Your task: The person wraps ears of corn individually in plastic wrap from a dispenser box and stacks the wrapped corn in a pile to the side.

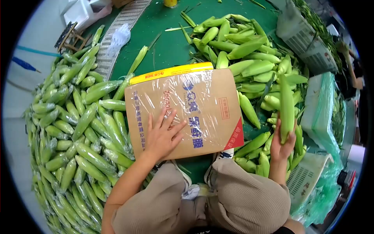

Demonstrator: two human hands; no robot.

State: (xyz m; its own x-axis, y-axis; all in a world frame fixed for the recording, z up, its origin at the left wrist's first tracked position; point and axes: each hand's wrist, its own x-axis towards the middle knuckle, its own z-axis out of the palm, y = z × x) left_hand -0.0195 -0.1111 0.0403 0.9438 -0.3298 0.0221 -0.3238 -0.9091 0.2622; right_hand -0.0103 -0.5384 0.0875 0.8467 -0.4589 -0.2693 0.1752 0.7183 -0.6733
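Green husk-wrapped corn ear (287,105) at right: the right hand (280,150) grips its near end, fingers partly hidden. The left hand (163,132) lies spread on a brown film-covered cardboard box (214,97), partly hiding a long yellow printed carton (171,73); farther, a yellow object (170,3) is cut off.

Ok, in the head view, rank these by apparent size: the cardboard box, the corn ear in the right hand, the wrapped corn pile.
1. Wrapped corn pile
2. Cardboard box
3. Corn ear in the right hand

All clearly different.
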